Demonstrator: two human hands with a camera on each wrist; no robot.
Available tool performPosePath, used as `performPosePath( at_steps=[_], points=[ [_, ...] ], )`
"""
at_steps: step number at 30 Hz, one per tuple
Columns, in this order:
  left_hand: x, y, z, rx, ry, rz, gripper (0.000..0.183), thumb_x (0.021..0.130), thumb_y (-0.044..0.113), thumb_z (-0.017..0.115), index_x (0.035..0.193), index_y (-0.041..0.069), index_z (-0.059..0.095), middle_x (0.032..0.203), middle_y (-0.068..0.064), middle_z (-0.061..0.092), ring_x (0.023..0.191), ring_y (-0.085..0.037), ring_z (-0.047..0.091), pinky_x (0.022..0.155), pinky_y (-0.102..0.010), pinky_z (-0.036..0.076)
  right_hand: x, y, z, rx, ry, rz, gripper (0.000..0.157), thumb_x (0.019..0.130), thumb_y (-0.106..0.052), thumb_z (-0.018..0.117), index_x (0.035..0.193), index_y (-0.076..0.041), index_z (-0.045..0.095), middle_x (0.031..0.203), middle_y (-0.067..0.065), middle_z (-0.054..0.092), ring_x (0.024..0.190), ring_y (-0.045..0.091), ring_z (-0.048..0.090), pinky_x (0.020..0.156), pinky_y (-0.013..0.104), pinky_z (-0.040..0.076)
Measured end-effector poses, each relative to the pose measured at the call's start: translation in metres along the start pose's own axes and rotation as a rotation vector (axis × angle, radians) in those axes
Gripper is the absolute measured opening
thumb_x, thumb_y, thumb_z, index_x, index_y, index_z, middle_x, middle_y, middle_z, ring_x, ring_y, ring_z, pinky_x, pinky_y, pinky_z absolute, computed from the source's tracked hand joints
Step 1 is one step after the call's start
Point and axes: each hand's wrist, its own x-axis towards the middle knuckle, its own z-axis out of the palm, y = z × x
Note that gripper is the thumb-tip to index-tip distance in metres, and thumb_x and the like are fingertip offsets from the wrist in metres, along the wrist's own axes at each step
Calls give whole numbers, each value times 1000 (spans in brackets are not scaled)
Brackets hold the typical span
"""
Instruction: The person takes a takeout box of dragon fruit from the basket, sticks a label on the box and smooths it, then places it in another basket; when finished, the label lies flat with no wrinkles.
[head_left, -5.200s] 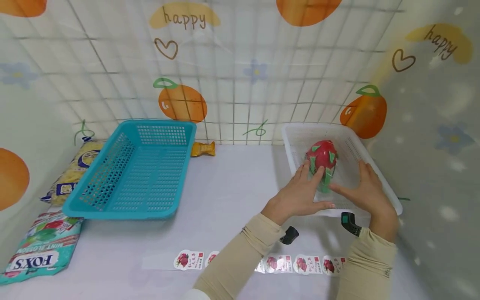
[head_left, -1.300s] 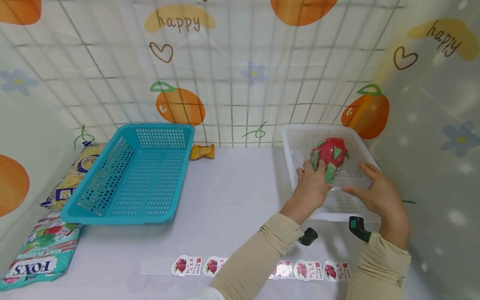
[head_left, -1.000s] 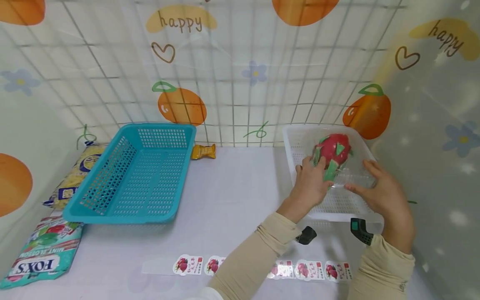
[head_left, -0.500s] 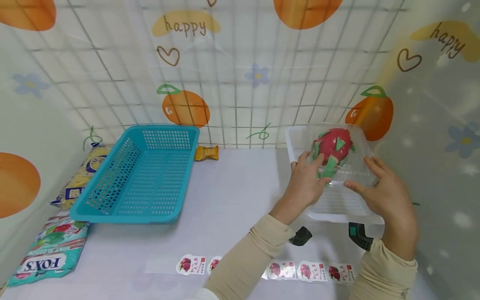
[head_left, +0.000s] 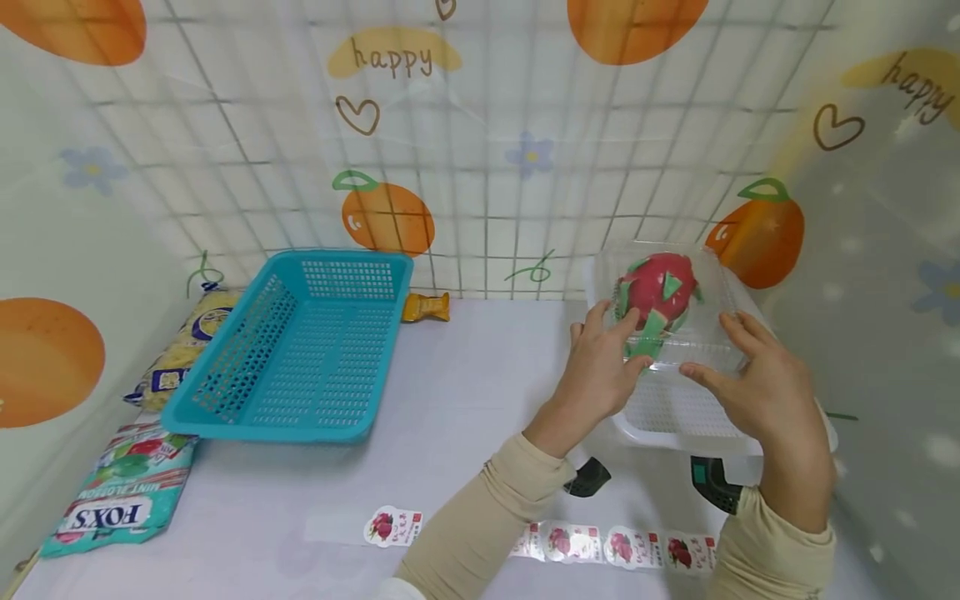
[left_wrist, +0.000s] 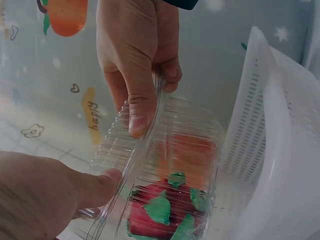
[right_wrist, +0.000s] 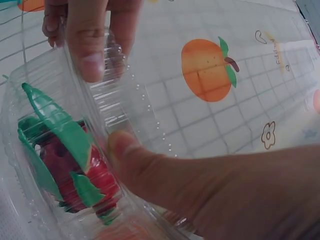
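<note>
A clear plastic clamshell box with a red and green dragon fruit inside is held over the white basket. My left hand grips the box's near left edge, thumb along the rim. At the right edge my right hand pinches it between thumb and fingers. In the left wrist view the lid and base rims of the box lie together under both thumbs, and the basket's wall stands beside it. Through the plastic in the right wrist view shows the fruit's long green scale.
A teal basket stands on the left, a small yellow packet beside it. Further left lie a pasta bag and a FOX'S candy bag. A strip of dragon fruit stickers runs along the front, partly under my left forearm.
Both hands, earlier reaching with spread fingers into the white basket, now hold the box's edges. The box has risen above the basket and shifted slightly toward the back. The head view has turned a little left.
</note>
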Motion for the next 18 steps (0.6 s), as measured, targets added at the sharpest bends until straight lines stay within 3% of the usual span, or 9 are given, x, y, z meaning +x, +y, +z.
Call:
performPosePath(
  at_steps=[8,18],
  points=[
    [-6,-5,-9,10,21,24,61,94,34,74,149,16,54,156,-17,45,143,-29,40,96,-29,40,-4,-13,3,12,38,-22,92,88,-40,80,156,1,35,161,32,29,137,64,34,103,77,33],
    [-16,-12,-22,-39,25,-19,62,93,32,75,149,17,54,159,-16,40,133,-32,45,94,-28,44,-6,-29,6,24,36,-22,93,86,-36,82,156,1,34,163,31,25,139,63,32,102,76,34]
  ],
)
